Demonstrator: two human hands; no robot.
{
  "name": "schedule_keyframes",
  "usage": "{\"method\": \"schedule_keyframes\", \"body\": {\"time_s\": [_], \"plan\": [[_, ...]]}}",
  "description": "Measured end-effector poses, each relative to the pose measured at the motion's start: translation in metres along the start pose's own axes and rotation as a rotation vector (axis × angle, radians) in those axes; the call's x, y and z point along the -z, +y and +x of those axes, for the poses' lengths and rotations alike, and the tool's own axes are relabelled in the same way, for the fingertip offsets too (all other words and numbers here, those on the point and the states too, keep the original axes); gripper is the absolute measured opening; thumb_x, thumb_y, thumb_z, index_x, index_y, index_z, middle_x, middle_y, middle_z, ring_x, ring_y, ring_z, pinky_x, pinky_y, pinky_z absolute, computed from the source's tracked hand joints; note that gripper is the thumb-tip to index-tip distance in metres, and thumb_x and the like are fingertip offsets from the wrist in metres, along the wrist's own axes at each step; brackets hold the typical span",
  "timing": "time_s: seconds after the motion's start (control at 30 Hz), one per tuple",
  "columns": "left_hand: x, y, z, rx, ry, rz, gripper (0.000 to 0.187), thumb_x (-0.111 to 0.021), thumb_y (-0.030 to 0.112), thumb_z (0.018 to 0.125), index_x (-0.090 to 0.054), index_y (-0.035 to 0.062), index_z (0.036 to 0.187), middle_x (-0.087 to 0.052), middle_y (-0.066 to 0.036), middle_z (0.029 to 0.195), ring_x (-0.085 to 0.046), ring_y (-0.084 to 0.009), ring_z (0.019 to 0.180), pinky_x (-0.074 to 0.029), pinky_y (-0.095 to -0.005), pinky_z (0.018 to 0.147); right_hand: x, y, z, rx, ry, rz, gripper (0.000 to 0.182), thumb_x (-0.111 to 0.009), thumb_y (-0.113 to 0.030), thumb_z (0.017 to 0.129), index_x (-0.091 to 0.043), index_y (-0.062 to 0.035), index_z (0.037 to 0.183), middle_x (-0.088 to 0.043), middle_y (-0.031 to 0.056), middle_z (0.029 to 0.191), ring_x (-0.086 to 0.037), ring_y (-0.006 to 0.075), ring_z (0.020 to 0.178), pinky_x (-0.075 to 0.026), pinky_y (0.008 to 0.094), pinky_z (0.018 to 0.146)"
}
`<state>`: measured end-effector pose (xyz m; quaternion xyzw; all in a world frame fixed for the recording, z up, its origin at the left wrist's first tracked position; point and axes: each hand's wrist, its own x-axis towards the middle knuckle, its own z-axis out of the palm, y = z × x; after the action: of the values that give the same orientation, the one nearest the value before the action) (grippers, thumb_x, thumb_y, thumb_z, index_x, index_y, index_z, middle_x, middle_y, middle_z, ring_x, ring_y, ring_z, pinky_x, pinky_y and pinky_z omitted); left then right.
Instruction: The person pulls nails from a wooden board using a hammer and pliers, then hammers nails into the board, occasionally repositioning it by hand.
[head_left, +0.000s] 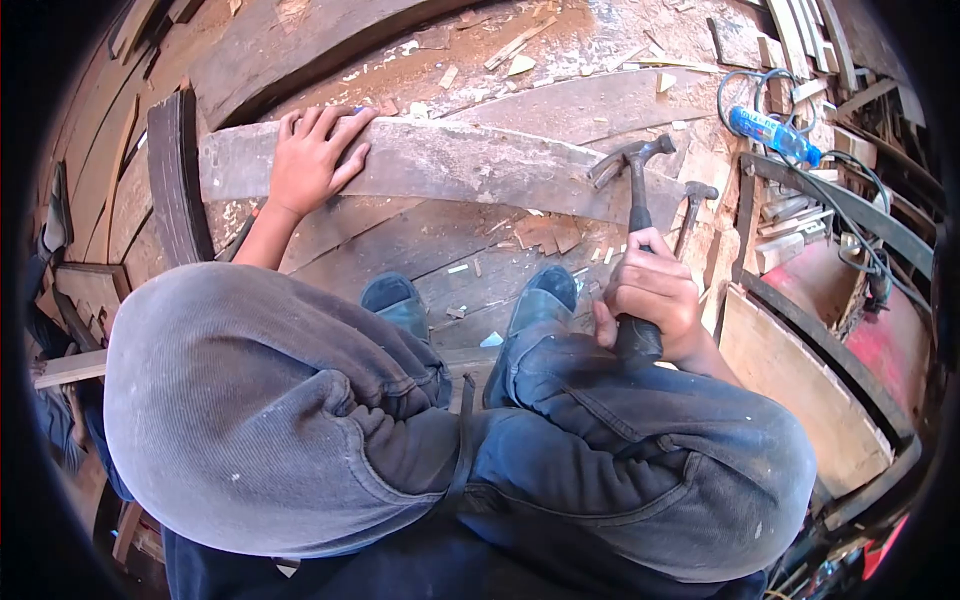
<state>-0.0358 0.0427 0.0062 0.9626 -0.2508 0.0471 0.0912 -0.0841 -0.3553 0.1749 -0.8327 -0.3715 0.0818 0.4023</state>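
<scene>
Floor: Worn wood planks (pixel 375 245) are seen under everything, and they are littered with wood bits and dust.
Legs: Both knees are bent wide in faded grey-blue trousers (pixel 260 400).
Curved board: A long, bent, grey wooden board (pixel 450 160) is laid across the floor, in front of the feet, from the left hand to the hammers.
Pale panel: A light brown wood panel (pixel 800 390) is seen at the right, beside the right knee.
Dark board: A short, dark board (pixel 178 175) is set crossways by the left end of the curved board.
Feet: Dark blue shoes (pixel 540 300) are worn, and they are placed apart between the knees.
Claw hammer: The black-handled claw hammer (pixel 639 200) is held with its head over the right part of the curved board; whether the wood is touched cannot be told.
Right hand: The handle is gripped by the right hand (pixel 655 290), with the fingers wrapped round it.
Left hand: The left hand (pixel 318 165) is spread on the curved board, with the fingertips put at its far edge.
Bottle: A blue plastic bottle (pixel 775 137) is tipped on its side at the upper right.
Small hammer: A second hammer (pixel 690 215) is seen just right of the first.
</scene>
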Motion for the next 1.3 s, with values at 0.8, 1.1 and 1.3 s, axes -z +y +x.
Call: {"method": "schedule_keyframes", "body": {"time_s": [0.8, 1.1, 1.3], "plan": [[0.003, 0.005, 0.003, 0.011, -0.034, 0.031, 0.046, -0.063, 0.033, 0.09, -0.061, 0.0227, 0.135, -0.062, -0.004, 0.117, -0.056, -0.0236, 0.109, -0.038, -0.043, 0.098, -0.017, 0.011, 0.02, 0.047, 0.06, -0.127, 0.025, -0.075, -0.001, 0.077, -0.052, -0.0077, 0.069, -0.045, 0.0017, 0.063, -0.052, 0.0196, 0.06, -0.041, 0.0379, 0.068], [0.001, 0.001, 0.002, 0.01, -0.03, -0.002, 0.046, -0.065, 0.033, 0.089, -0.061, 0.023, 0.134, -0.062, -0.005, 0.116, -0.056, -0.0242, 0.109, -0.038, -0.0442, 0.098, -0.05, 0.01, 0.003, 0.247, -0.094, -0.051, 0.02, -0.073, -0.018, 0.067, -0.063, -0.0067, 0.08, -0.051, 0.0015, 0.067, -0.058, 0.0209, 0.07, -0.05, 0.038, 0.074], [0.001, 0.0, 0.001, 0.004, -0.017, 0.001, 0.047, -0.065, 0.034, 0.089, -0.061, 0.0228, 0.134, -0.062, -0.005, 0.114, -0.056, -0.0243, 0.108, -0.038, -0.0442, 0.098, -0.03, 0.017, -0.003, 0.257, -0.158, 0.048, 0.023, -0.075, -0.024, 0.067, -0.06, -0.0075, 0.073, -0.05, 0.0022, 0.065, -0.057, 0.0217, 0.065, -0.048, 0.0342, 0.062]]}}
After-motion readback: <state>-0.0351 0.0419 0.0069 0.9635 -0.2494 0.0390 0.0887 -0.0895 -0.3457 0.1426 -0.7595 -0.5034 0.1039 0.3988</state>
